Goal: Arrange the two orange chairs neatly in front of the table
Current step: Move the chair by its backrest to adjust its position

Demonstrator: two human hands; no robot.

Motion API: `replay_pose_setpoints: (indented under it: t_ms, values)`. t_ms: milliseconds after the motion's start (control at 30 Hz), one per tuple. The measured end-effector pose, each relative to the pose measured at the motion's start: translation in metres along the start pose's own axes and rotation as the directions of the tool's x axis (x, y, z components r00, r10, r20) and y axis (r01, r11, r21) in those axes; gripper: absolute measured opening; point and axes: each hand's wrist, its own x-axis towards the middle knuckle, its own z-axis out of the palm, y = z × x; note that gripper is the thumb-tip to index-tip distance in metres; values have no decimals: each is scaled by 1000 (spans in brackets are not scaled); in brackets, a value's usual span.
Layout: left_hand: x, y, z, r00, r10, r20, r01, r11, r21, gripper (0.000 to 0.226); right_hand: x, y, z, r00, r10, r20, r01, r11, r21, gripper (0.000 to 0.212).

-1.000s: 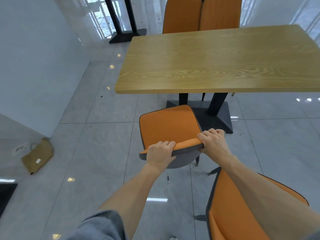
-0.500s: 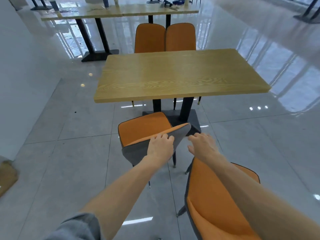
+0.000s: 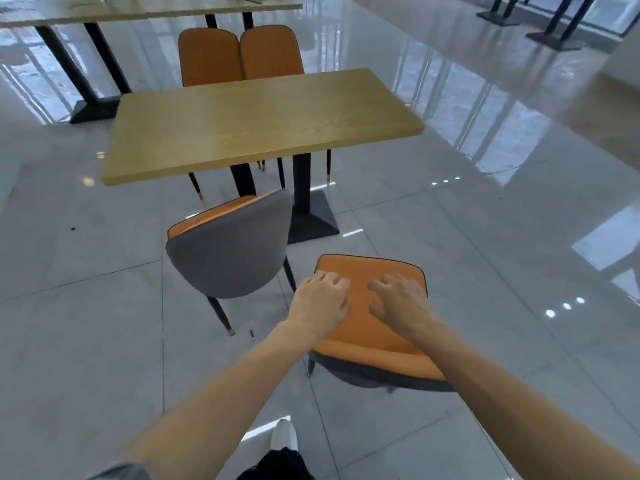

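Note:
A wooden table [image 3: 263,123] stands ahead on a black pedestal base. The first orange chair [image 3: 230,247] stands at the table's near left edge, its grey back towards me. The second orange chair [image 3: 372,327] is nearer, to the right, apart from the table. Both hands hover over that second chair's seat with fingers spread and nothing in them: my left hand [image 3: 320,301] is over the seat's left edge and my right hand [image 3: 398,303] over its middle. Whether they touch the seat is unclear.
Two more orange chairs [image 3: 239,55] stand side by side at the table's far side. Further tables [image 3: 79,13] stand at the back left, and black table bases [image 3: 554,39] at the back right. The floor is glossy grey tile. My shoe [image 3: 284,436] shows below.
Both hands have let go of the first chair's backrest and moved right, over the second chair's seat. The first chair now stands alone by the table. The view has lifted and swung right.

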Motion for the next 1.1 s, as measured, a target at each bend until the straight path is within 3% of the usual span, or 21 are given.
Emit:
replay_pose_setpoints:
  t_ms: [167,267,400,533,700,867,1100]
  values:
    - [-43,59,31,974,-15,228,31,997,-67,68,-72,35,18,995,-14,95,5,995,99,35]
    - [-59,78,53,938,-13,346,16,1000,-6,78,-105,47,24,980,-30,197,6,993,118,41]
    - [-59,88,74,958,-52,282,25,995,98,70,-130,58,27,966,-82,247,39,984,176,53]
    - [-50,92,87,973,-114,199,81,983,167,49,-132,66,38,958,-33,285,7,996,93,61]
    - [-41,87,96,969,-176,173,134,964,232,28,-121,70,51,989,-32,145,41,997,-60,31]
    - [-28,75,110,982,-162,95,130,954,271,25,-108,79,61,995,-66,79,73,993,-95,42]
    - [28,50,97,981,-186,62,164,953,256,34,-44,95,61,997,-69,39,72,993,-89,38]
